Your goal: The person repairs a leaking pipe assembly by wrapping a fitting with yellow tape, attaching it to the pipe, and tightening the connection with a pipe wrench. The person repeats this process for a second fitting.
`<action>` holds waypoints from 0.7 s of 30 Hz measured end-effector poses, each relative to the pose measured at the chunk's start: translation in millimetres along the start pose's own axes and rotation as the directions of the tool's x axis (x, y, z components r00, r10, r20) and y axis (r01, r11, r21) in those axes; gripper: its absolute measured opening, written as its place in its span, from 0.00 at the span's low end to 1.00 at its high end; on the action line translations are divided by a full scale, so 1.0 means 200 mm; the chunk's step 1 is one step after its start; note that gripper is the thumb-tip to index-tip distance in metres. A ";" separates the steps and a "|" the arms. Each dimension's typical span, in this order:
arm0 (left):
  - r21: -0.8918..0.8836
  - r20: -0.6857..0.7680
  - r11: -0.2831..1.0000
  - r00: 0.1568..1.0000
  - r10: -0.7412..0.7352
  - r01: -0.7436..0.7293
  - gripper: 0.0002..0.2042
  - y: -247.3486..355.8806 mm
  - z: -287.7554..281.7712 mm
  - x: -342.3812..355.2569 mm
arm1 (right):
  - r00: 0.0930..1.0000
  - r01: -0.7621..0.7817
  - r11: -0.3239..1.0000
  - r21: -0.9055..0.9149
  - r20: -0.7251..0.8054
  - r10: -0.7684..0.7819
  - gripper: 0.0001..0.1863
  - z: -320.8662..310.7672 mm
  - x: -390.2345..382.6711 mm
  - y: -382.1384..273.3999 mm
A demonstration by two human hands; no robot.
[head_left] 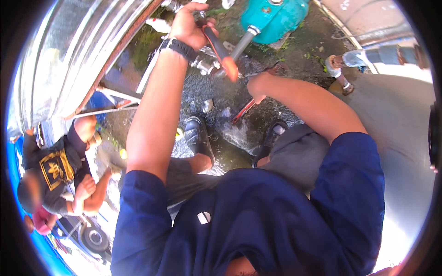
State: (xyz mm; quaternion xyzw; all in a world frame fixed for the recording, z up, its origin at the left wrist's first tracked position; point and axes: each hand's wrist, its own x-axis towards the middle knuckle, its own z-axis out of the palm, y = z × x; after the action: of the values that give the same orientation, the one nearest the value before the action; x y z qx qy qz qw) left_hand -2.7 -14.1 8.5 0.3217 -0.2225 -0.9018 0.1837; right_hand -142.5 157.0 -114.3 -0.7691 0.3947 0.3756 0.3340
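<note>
My left hand (pixel 188 28), below a dark wristwatch, is closed round the upper end of a wrench with an orange-and-black handle (pixel 223 59). That handle slants down to the right, and the wrench's jaws are mostly hidden by my fingers. Metal pipe fittings (pixel 202 67) lie just below this hand. A grey pipe (pixel 242 45) runs from them up to a teal tank (pixel 274 22). My right hand (pixel 258 86) grips a red-handled tool (pixel 244 110), its handle pointing down toward the wet ground. The far end of that tool is blurred, so its kind is unclear.
Water covers the ground (pixel 230 131) around my shoes. Corrugated metal sheeting (pixel 69 55) on a rusty frame stands at left, with a person (pixel 57 168) beyond it. On the right are a large grey metal surface (pixel 391 124) and a jointed pipe (pixel 340 76).
</note>
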 end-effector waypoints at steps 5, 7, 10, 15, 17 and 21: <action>0.693 0.031 0.720 0.999 -0.022 -0.005 0.32 -0.14 -0.01 -0.30 | 0.997 -0.007 1.000 -0.001 -0.082 0.007 0.20 0.06 0.26 0.04; 0.888 -0.027 0.436 0.963 -0.267 0.146 0.39 -0.16 0.01 -0.40 | 0.986 -0.004 0.999 0.043 -0.169 0.011 0.18 0.06 0.35 0.03; 0.976 -0.212 -0.134 0.871 -0.443 0.170 0.41 -0.24 0.02 -0.54 | 0.996 0.092 0.992 0.086 0.002 -0.092 0.14 0.01 0.50 0.00; 0.702 -0.648 -0.490 0.749 -0.136 0.518 0.40 -0.59 -0.15 -0.72 | 0.952 0.304 0.952 0.034 0.025 -0.304 0.17 -0.04 0.77 -0.05; 0.645 -0.724 -0.492 0.672 -0.152 0.584 0.40 -0.69 -0.30 -0.68 | 0.962 0.253 0.959 0.125 0.076 -0.264 0.17 0.02 0.81 -0.07; 0.776 -0.580 -0.434 0.788 -0.208 0.457 0.27 -0.87 -0.47 -0.56 | 0.966 0.198 0.969 0.146 -0.199 -0.167 0.23 0.16 0.69 -0.02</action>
State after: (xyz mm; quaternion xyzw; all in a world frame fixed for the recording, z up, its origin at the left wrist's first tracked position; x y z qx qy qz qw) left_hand 107.5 156.6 -90.7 0.4553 -0.7093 -0.3319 -0.4235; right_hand -93.0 135.6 -245.2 -0.8037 0.3811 0.2362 0.3913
